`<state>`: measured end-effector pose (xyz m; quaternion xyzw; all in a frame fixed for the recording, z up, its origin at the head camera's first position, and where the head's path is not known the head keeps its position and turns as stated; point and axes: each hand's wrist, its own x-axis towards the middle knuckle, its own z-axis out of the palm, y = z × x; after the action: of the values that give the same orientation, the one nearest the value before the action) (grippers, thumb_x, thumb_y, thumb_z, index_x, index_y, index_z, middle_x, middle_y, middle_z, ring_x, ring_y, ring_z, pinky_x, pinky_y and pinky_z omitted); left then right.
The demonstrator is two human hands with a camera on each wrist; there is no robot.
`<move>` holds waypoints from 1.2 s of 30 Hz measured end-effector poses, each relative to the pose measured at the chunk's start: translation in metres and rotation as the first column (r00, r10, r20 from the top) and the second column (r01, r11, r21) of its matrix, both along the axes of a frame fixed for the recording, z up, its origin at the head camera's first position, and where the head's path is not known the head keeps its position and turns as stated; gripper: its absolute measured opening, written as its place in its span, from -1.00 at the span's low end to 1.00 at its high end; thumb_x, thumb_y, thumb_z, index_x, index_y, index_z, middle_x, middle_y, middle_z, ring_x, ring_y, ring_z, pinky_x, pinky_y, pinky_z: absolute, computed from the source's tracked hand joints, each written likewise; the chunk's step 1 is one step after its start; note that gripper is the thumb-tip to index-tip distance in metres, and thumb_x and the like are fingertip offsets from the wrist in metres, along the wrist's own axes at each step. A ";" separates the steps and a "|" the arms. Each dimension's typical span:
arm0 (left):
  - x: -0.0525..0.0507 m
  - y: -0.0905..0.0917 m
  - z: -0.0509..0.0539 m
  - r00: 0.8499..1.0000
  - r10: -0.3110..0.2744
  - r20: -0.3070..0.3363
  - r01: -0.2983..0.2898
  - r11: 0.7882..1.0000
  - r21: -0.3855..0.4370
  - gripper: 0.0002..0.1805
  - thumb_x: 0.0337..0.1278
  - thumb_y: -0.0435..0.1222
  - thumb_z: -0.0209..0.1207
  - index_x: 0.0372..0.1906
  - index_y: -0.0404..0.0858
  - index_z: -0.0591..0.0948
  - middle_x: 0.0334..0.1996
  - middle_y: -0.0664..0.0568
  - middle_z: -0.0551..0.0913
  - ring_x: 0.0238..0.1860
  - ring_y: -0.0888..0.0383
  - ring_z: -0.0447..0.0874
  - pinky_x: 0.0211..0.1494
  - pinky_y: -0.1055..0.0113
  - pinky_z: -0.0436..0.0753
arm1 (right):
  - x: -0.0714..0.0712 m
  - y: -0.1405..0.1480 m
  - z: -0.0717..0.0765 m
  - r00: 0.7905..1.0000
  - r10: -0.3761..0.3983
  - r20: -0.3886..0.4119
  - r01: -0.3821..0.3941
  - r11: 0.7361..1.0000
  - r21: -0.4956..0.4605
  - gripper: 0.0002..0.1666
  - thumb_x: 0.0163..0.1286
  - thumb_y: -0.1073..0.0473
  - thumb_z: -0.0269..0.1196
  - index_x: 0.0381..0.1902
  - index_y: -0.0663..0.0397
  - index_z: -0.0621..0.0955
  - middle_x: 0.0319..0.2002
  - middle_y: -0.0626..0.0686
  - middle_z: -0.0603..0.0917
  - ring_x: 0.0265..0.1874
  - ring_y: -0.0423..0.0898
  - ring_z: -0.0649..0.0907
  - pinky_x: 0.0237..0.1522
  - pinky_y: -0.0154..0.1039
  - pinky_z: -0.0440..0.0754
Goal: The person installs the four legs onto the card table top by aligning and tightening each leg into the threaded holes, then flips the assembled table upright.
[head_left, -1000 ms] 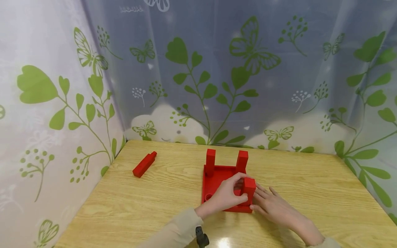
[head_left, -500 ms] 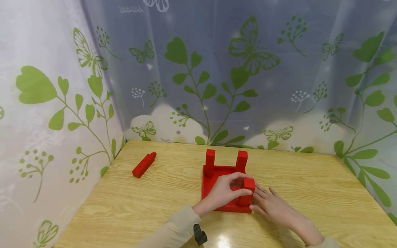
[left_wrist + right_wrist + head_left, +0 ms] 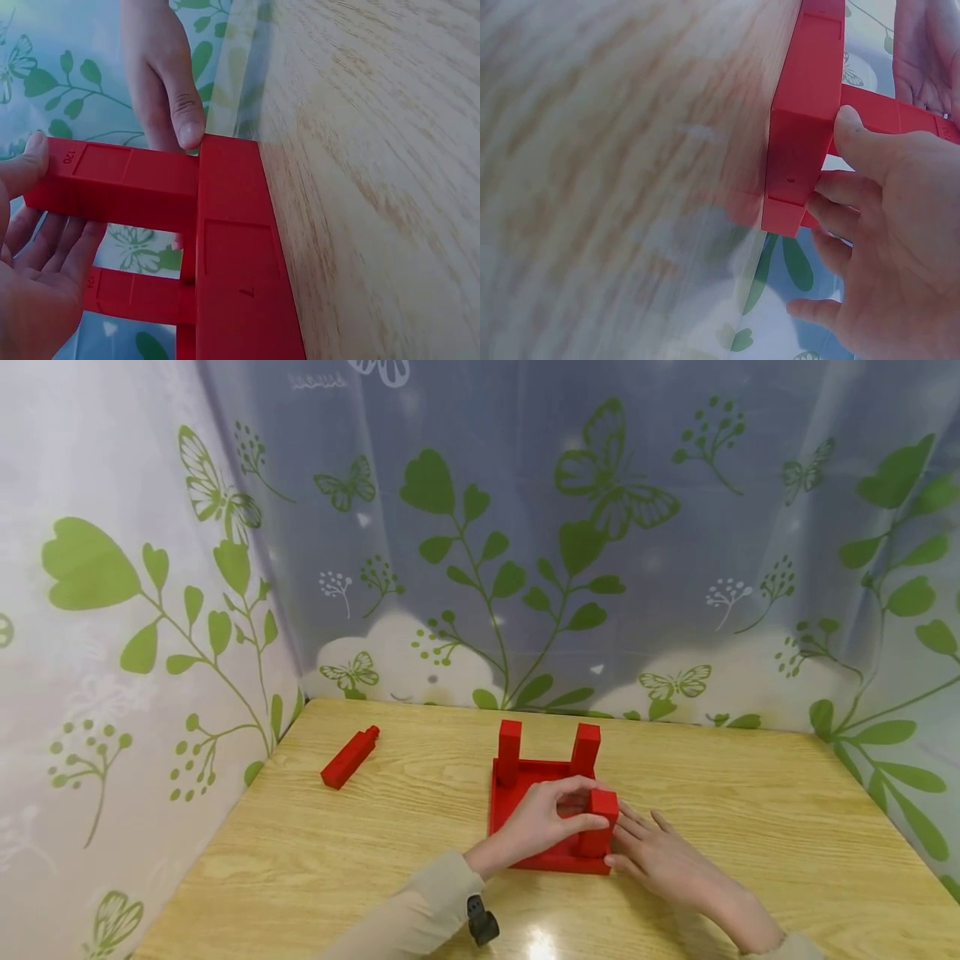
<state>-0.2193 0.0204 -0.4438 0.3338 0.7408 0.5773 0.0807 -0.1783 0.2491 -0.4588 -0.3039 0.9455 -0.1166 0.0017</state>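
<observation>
A red square base with a raised rim (image 3: 558, 863), like an upturned toy table, lies on the tabletop. Red square legs stand upright at its far-left (image 3: 509, 752), far-right (image 3: 586, 748) and near-right (image 3: 603, 810) corners. My left hand (image 3: 534, 822) grips the near-right leg near its top, thumb on the front face; the left wrist view shows that leg (image 3: 135, 172) marked 120. My right hand (image 3: 667, 862) rests against the base's right side with fairly straight fingers; in the right wrist view the thumb touches the base corner (image 3: 802, 142). My left hand hides the near-left corner.
A loose red leg (image 3: 349, 760) with a narrower, round-ended tip lies at the left on the wooden table (image 3: 420, 810). A curtain (image 3: 480, 543) with green leaves and butterflies rises behind and along both sides.
My left thumb has shifted from the leg's left side across its front face, and the left forearm has moved slightly left. My right hand and the base have stayed put.
</observation>
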 end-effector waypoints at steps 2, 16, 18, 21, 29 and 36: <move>-0.001 -0.003 0.000 1.000 -0.017 0.012 0.017 1.000 0.018 -0.53 0.25 -0.17 0.37 0.25 -0.11 0.62 0.05 0.19 0.73 0.02 0.38 0.69 0.19 0.37 0.63 | 0.000 0.000 0.001 1.000 0.000 0.008 0.000 1.000 -0.002 -0.27 0.55 -0.19 0.10 0.44 0.19 0.44 0.43 0.27 0.42 0.45 0.29 0.34 0.32 0.48 0.22; -0.009 -0.050 0.001 0.999 0.014 0.043 -0.018 0.995 0.097 -0.50 0.34 -0.29 0.29 0.35 -0.21 0.54 0.24 0.04 0.64 0.27 -0.05 0.59 0.29 0.28 0.58 | -0.001 0.001 0.000 0.999 0.001 0.032 -0.001 1.000 -0.011 -0.26 0.54 -0.21 0.10 0.46 0.14 0.42 0.45 0.24 0.39 0.46 0.30 0.31 0.32 0.50 0.22; -0.010 -0.059 0.000 0.999 0.035 0.042 -0.039 0.994 0.097 -0.50 0.33 -0.29 0.30 0.34 -0.19 0.54 0.25 0.02 0.63 0.27 -0.05 0.59 0.30 0.22 0.58 | -0.001 0.001 0.000 0.999 0.001 0.033 -0.001 1.000 -0.011 -0.26 0.54 -0.21 0.09 0.46 0.15 0.42 0.45 0.24 0.39 0.46 0.30 0.31 0.32 0.50 0.22; -0.011 -0.072 0.000 0.997 0.064 0.036 -0.067 0.993 0.094 -0.50 0.32 -0.30 0.30 0.34 -0.17 0.55 0.28 -0.01 0.61 0.27 0.00 0.59 0.33 0.12 0.56 | -0.001 0.001 -0.001 1.000 0.007 0.026 -0.007 1.000 -0.007 -0.27 0.55 -0.19 0.09 0.46 0.15 0.42 0.45 0.24 0.39 0.46 0.30 0.31 0.31 0.49 0.23; -0.018 -0.106 0.005 0.987 0.158 -0.018 -0.157 0.986 0.054 -0.47 0.29 -0.30 0.33 0.35 -0.16 0.55 0.29 -0.08 0.59 0.30 0.01 0.57 0.40 0.07 0.48 | -0.002 0.003 -0.002 1.000 0.014 0.027 -0.014 1.000 -0.012 -0.27 0.55 -0.19 0.09 0.46 0.17 0.41 0.45 0.26 0.39 0.46 0.31 0.31 0.30 0.50 0.23; -0.028 -0.144 0.009 0.952 0.289 -0.104 -0.288 0.957 0.030 -0.47 0.27 -0.31 0.34 0.33 -0.23 0.55 0.29 -0.11 0.59 0.32 -0.04 0.54 0.41 -0.01 0.46 | -0.001 0.002 -0.001 0.999 0.014 0.035 -0.014 1.000 -0.012 -0.26 0.55 -0.20 0.09 0.46 0.17 0.41 0.45 0.26 0.38 0.46 0.31 0.30 0.32 0.50 0.21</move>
<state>-0.2474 -0.1236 -0.4343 0.2532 0.7806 0.5696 -0.0468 -0.1797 0.2510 -0.4593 -0.3086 0.9424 -0.1275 0.0171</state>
